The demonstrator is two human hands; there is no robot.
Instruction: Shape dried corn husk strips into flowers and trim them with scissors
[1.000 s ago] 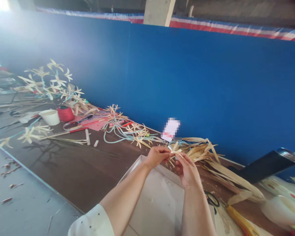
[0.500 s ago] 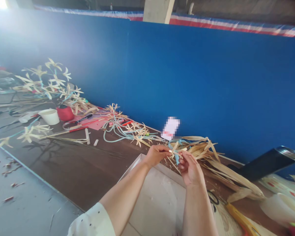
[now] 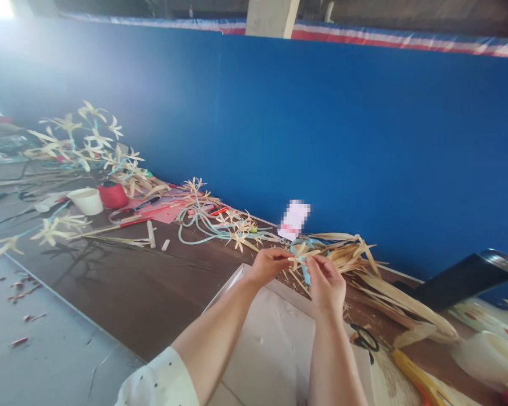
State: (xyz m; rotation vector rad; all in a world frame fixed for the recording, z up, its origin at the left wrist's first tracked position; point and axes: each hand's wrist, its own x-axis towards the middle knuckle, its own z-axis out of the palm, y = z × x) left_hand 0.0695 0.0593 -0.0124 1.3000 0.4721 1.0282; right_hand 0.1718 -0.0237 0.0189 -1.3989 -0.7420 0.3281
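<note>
One brown worktop [image 3: 131,299] stretches along here, strewn with dry husk strips [image 3: 406,302]; above it, the left hand [image 3: 268,267] and right hand [image 3: 327,282] pinch a small pale flower [image 3: 297,261] between them. They seem to be shaping it, which calls for light, steady pressure next.

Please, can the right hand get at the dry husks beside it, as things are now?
Probably yes: the dry husks lie close beside the right hand, and nothing visible blocks the way. However, it appears to hold the small pale flower, so it may need to release that first.
</note>
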